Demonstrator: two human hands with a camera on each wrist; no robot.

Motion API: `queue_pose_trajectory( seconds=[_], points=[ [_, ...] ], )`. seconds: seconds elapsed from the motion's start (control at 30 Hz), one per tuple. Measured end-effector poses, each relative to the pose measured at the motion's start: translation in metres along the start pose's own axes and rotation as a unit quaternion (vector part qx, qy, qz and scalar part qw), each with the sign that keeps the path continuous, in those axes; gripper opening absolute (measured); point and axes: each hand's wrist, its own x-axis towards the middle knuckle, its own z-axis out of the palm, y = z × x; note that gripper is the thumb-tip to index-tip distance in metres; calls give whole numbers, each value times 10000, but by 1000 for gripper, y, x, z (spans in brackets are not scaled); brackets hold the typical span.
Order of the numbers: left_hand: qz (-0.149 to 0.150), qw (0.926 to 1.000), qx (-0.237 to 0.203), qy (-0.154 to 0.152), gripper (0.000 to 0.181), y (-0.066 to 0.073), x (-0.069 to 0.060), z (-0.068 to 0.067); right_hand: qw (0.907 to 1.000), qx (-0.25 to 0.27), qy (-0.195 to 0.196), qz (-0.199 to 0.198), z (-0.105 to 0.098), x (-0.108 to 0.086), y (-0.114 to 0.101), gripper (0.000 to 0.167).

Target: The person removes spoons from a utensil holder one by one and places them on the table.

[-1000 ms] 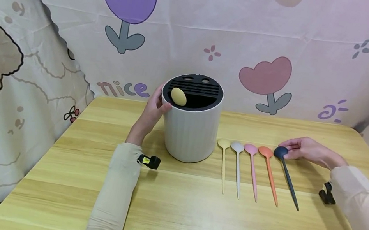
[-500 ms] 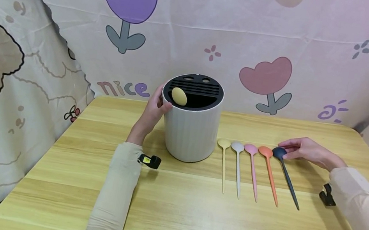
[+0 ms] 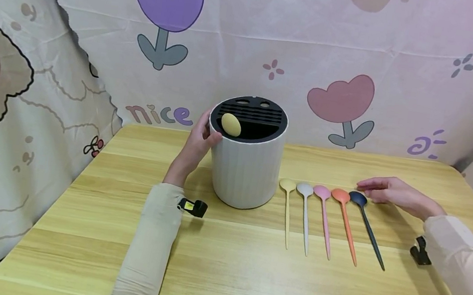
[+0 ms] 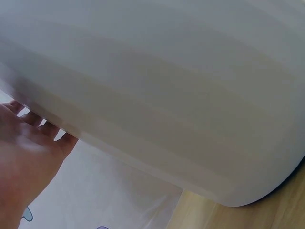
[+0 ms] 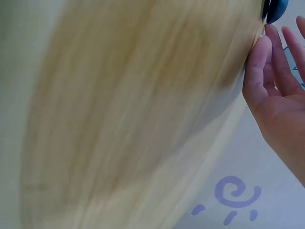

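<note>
A white ribbed utensil holder (image 3: 244,174) with a slotted black top stands at the table's back. My left hand (image 3: 197,143) holds its left side, thumb at the rim; in the left wrist view the fingers (image 4: 69,142) go partly out of sight behind its wall. A yellow spoon (image 3: 231,124) stands in the large front opening, only its bowl showing. To the right lies a row of spoons: yellow (image 3: 286,210), grey (image 3: 304,215), pink (image 3: 323,220), orange (image 3: 346,223) and dark blue (image 3: 370,227). My right hand (image 3: 398,193) is just behind the dark blue spoon's bowl, holding nothing.
The spoons lie on a wooden table (image 3: 245,280), bowls toward the back and handles toward me. A printed cloth (image 3: 242,42) hangs behind the table and along the left side. A small black device (image 3: 193,207) sits on the left wrist.
The right fingers have let go of the dark blue spoon's bowl, which has shifted slightly left toward the orange one. The left hand stays on the utensil holder.
</note>
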Motion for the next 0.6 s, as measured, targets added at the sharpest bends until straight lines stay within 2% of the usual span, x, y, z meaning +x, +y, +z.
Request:
queue_pose_trajectory(
  seconds=[0.1,0.27,0.37,0.6],
  points=[
    [-34,10000,-5,7,131,0,0,0,9999,-76,127,19,1,-1,-3,49],
    [-132,9999,-28,-92,131,0,0,1,9946,-452,925,-136,8,-2,-23,46],
    [-171,9998,-9,-84,132,0,0,1,9911,-462,1206,-312,15,0,-53,47],
    [-224,9997,-8,11,135,3,-1,0,9865,-272,1371,-851,38,9,-127,41]
  ],
)
